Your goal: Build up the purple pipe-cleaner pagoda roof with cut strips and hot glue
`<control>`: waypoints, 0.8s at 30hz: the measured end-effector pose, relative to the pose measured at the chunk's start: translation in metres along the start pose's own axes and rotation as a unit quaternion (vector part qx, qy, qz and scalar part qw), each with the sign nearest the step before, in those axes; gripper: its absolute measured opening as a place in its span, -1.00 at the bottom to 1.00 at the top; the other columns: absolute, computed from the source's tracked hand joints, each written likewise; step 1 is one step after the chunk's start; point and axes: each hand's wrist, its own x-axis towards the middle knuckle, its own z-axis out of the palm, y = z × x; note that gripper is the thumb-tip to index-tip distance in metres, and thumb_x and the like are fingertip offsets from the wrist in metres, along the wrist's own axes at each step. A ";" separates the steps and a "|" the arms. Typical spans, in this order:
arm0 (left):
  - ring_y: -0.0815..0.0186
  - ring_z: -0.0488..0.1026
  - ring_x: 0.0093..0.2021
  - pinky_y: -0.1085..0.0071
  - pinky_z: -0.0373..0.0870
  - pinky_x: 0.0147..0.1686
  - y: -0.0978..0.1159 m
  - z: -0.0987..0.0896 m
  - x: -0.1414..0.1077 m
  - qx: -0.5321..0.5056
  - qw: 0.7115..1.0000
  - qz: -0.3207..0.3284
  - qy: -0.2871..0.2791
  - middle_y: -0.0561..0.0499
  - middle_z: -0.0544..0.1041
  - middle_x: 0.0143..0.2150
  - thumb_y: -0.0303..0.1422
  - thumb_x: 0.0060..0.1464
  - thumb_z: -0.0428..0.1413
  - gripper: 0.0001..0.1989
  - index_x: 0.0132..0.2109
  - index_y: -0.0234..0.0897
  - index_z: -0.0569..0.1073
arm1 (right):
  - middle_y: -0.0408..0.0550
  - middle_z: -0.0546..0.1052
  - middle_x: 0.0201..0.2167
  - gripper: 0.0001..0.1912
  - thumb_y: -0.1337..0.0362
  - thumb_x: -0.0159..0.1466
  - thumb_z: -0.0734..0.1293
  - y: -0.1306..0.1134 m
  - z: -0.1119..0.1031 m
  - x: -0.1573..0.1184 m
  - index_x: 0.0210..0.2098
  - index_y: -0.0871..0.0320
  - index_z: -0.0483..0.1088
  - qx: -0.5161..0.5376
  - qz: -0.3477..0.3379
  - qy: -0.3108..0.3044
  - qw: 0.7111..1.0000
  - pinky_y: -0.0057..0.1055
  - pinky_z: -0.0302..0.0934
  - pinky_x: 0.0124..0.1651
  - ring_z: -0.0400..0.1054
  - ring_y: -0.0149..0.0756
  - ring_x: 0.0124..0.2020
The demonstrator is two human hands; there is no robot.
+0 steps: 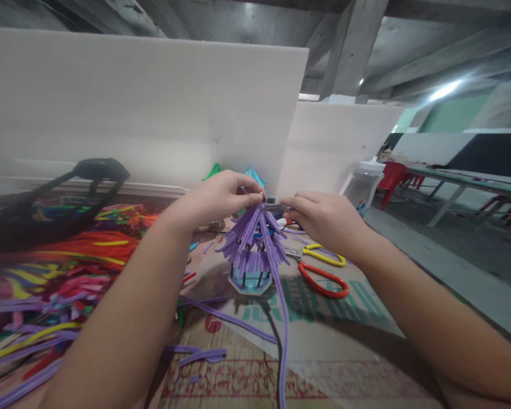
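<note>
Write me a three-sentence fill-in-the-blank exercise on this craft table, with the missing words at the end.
1. Between the left hand and the right hand, the fuzzy strips layered on the small model are ____.
2. The scissors have one red handle and one ____ handle.
3. The clear bottle has a ____ lid.

Missing words: purple; yellow; white.

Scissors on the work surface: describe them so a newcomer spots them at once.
Start at the purple fringed pipe-cleaner tower at mid-view. Just to its right, below the right hand, lie the scissors, handles pointing away from the tower. One handle loop is red, the other yellow, unlike the long purple strand hanging nearby.
</note>
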 end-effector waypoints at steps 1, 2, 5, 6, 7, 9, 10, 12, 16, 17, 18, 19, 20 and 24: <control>0.34 0.40 -0.36 0.47 0.26 -0.38 0.000 0.000 0.000 0.000 1.000 0.001 0.000 0.02 0.55 -0.32 -0.20 0.19 0.05 -0.72 -0.19 -0.30 0.54 | 0.01 0.58 -0.35 -0.76 0.30 0.38 0.23 0.000 0.000 0.000 -0.10 0.23 0.51 -0.004 -0.002 0.002 1.000 -0.38 -0.01 -0.43 0.41 -0.26 -0.39; 0.34 0.40 -0.36 0.47 0.27 -0.38 0.000 0.000 0.000 -0.001 1.000 0.003 0.000 0.02 0.55 -0.32 -0.20 0.19 0.05 -0.72 -0.19 -0.30 0.54 | 0.00 0.58 -0.35 -0.76 0.30 0.38 0.23 0.000 0.000 0.000 -0.10 0.23 0.51 -0.008 -0.004 0.003 1.000 -0.38 -0.01 -0.43 0.41 -0.26 -0.39; 0.34 0.40 -0.37 0.47 0.27 -0.38 -0.001 0.000 0.000 -0.002 1.000 0.006 0.000 0.03 0.54 -0.33 -0.19 0.19 0.05 -0.72 -0.20 -0.29 0.54 | 0.00 0.58 -0.35 -0.76 0.29 0.39 0.23 0.000 0.001 0.000 -0.10 0.22 0.51 -0.014 -0.006 0.003 1.000 -0.38 -0.01 -0.43 0.41 -0.26 -0.39; 0.34 0.40 -0.37 0.47 0.26 -0.39 -0.001 0.000 0.000 -0.001 1.000 0.005 -0.001 0.03 0.54 -0.33 -0.18 0.18 0.05 -0.72 -0.20 -0.29 0.54 | 0.00 0.58 -0.35 -0.76 0.29 0.39 0.23 0.000 0.000 0.000 -0.10 0.21 0.51 -0.015 -0.006 0.002 1.000 -0.38 0.00 -0.43 0.41 -0.26 -0.39; 0.35 0.40 -0.38 0.47 0.26 -0.40 -0.002 0.000 0.000 -0.001 1.000 0.004 -0.002 0.03 0.54 -0.34 -0.18 0.18 0.05 -0.71 -0.20 -0.29 0.54 | -0.01 0.58 -0.35 -0.76 0.29 0.39 0.23 0.000 0.000 0.000 -0.10 0.21 0.51 -0.014 -0.005 0.001 1.000 -0.38 0.00 -0.43 0.41 -0.26 -0.39; 0.35 0.40 -0.39 0.47 0.25 -0.40 -0.002 0.000 0.000 -0.001 1.000 0.002 -0.003 0.03 0.54 -0.34 -0.18 0.18 0.05 -0.71 -0.20 -0.29 0.54 | -0.01 0.58 -0.33 -0.76 0.29 0.39 0.23 0.000 -0.002 0.000 -0.08 0.21 0.51 -0.007 -0.004 -0.003 1.000 -0.38 0.02 -0.42 0.42 -0.25 -0.37; 0.35 0.40 -0.39 0.46 0.26 -0.39 -0.002 0.000 0.000 -0.001 1.000 0.002 -0.002 0.03 0.54 -0.34 -0.18 0.18 0.05 -0.71 -0.20 -0.30 0.54 | 0.00 0.58 -0.33 -0.75 0.29 0.39 0.23 0.000 -0.003 0.000 -0.08 0.22 0.50 -0.003 -0.005 -0.003 1.000 -0.38 0.03 -0.41 0.43 -0.25 -0.37; 0.34 0.41 -0.38 0.46 0.26 -0.38 -0.002 0.000 0.000 -0.001 1.000 0.005 -0.001 0.02 0.54 -0.33 -0.18 0.18 0.06 -0.71 -0.20 -0.30 0.54 | 0.01 0.58 -0.33 -0.75 0.29 0.39 0.22 0.000 -0.006 0.001 -0.07 0.25 0.50 0.002 -0.008 0.000 1.000 -0.38 0.04 -0.40 0.43 -0.25 -0.36; 0.34 0.41 -0.38 0.46 0.26 -0.39 -0.001 0.000 0.000 -0.006 1.000 0.004 -0.005 0.02 0.55 -0.33 -0.17 0.17 0.06 -0.70 -0.20 -0.30 0.54 | 0.00 0.58 -0.33 -0.74 0.28 0.40 0.22 -0.001 -0.007 0.001 -0.08 0.24 0.50 -0.008 -0.012 0.005 1.000 -0.38 0.02 -0.42 0.42 -0.25 -0.38; 0.34 0.41 -0.39 0.46 0.26 -0.39 -0.001 0.000 0.000 -0.007 1.000 0.003 -0.006 0.02 0.55 -0.33 -0.17 0.17 0.06 -0.71 -0.20 -0.30 0.54 | 0.01 0.58 -0.33 -0.74 0.28 0.39 0.22 -0.001 -0.007 0.001 -0.08 0.23 0.50 -0.011 -0.011 0.005 1.000 -0.38 0.01 -0.42 0.41 -0.25 -0.38; 0.34 0.41 -0.39 0.45 0.27 -0.38 0.000 -0.001 0.000 -0.008 1.000 0.002 -0.007 0.02 0.55 -0.33 -0.18 0.17 0.05 -0.71 -0.20 -0.30 0.54 | 0.01 0.58 -0.33 -0.74 0.28 0.39 0.22 -0.001 -0.006 0.001 -0.08 0.23 0.50 -0.013 -0.010 0.005 1.000 -0.37 0.01 -0.43 0.41 -0.26 -0.38; 0.34 0.41 -0.38 0.45 0.27 -0.37 0.000 -0.001 0.000 -0.009 1.000 0.003 -0.008 0.01 0.55 -0.33 -0.18 0.17 0.05 -0.71 -0.20 -0.30 0.54 | 0.01 0.58 -0.33 -0.74 0.28 0.39 0.21 -0.001 -0.006 0.001 -0.08 0.22 0.50 -0.014 -0.008 0.003 1.000 -0.38 0.00 -0.43 0.41 -0.26 -0.38; 0.33 0.42 -0.38 0.45 0.28 -0.37 0.000 -0.001 0.000 -0.009 1.000 0.004 -0.008 0.01 0.55 -0.33 -0.18 0.18 0.05 -0.71 -0.20 -0.30 0.54 | 0.01 0.58 -0.32 -0.74 0.28 0.39 0.21 -0.001 -0.005 0.001 -0.08 0.21 0.50 -0.014 -0.005 0.000 1.000 -0.38 0.00 -0.42 0.40 -0.27 -0.38; 0.33 0.42 -0.38 0.45 0.28 -0.37 0.000 -0.001 0.000 0.001 1.000 0.008 -0.006 0.00 0.55 -0.33 -0.17 0.17 0.05 -0.70 -0.19 -0.30 0.54 | 0.01 0.59 -0.32 -0.74 0.30 0.39 0.20 -0.001 -0.004 0.001 -0.09 0.19 0.51 -0.008 0.003 -0.010 1.000 -0.38 0.02 -0.40 0.41 -0.27 -0.36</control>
